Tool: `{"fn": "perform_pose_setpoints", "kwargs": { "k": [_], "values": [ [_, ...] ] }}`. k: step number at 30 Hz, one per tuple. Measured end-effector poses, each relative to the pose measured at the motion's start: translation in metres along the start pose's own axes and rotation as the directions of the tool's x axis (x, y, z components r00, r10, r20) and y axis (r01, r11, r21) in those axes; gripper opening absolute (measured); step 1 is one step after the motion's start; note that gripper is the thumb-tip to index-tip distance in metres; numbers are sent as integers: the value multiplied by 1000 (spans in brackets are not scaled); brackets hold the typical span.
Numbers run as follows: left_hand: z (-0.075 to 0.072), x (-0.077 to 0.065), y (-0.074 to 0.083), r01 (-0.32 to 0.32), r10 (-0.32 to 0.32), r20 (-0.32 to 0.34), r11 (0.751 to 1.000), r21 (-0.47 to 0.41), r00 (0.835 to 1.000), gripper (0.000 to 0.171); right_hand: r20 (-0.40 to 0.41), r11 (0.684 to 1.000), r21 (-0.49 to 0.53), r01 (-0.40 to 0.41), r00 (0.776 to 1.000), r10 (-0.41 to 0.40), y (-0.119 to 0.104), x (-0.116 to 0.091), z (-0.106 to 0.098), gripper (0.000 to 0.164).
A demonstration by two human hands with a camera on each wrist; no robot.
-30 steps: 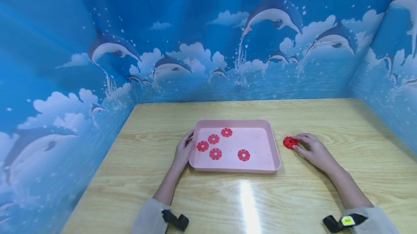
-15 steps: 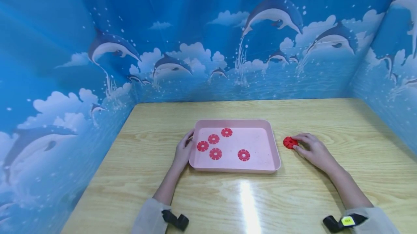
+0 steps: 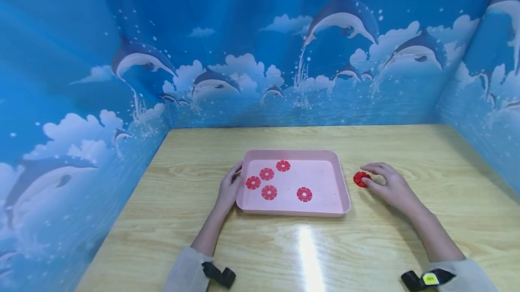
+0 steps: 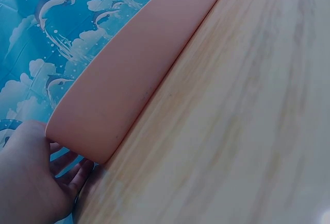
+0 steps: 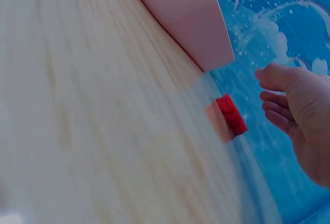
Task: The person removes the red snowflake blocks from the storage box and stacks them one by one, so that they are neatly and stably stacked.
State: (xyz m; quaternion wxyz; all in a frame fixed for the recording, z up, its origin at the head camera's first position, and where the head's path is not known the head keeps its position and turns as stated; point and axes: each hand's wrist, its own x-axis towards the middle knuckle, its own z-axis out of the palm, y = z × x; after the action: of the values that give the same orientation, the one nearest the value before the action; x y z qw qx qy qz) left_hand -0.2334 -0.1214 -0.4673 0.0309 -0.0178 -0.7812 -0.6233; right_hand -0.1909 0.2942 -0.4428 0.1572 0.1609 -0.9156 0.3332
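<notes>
Tray (image 3: 294, 214) hides part of left hand (image 3: 229, 189), can't tell if gripping. Right hand (image 3: 392, 186) loose, apart from red stack (image 5: 232, 115), layers uncountable.

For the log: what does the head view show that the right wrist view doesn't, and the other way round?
Only the head view: the inside of the pink tray, five red notched discs lying in it, and the left hand at its left end.

Only the right wrist view: the thick side of the red piece outside the tray, and a visible gap between it and the right hand.

Both: that red piece, the right hand, the tray, the wooden table and the blue printed backdrop.
</notes>
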Motion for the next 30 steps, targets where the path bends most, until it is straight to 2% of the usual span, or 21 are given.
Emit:
{"fn": "perform_pose_setpoints", "kwargs": {
  "k": [3, 8, 16, 23, 30],
  "values": [
    [0, -1, 0, -30, 30, -9, 1000, 1, 1000, 43, 16, 999, 40, -17, 1000, 16, -18, 9, 3, 31],
    [-1, -3, 2, -87, 87, -12, 996, -8, 996, 41, 69, 993, 114, 1, 998, -8, -46, 30, 18, 29],
    [-3, -13, 26, -64, 64, 10, 997, -40, 998, 40, 205, 988, 153, 1, 978, -33, -87, 65, 57, 34],
    [-1, -4, 6, -30, 30, 0, 999, -27, 1000, 41, 289, 991, 127, -40, 957, 2, -110, 90, 92, 34],
    [0, -2, 1, -25, 25, -12, 999, -29, 1000, 42, 309, 992, 88, -87, 950, 56, -114, 103, 115, 33]
  ]
}}
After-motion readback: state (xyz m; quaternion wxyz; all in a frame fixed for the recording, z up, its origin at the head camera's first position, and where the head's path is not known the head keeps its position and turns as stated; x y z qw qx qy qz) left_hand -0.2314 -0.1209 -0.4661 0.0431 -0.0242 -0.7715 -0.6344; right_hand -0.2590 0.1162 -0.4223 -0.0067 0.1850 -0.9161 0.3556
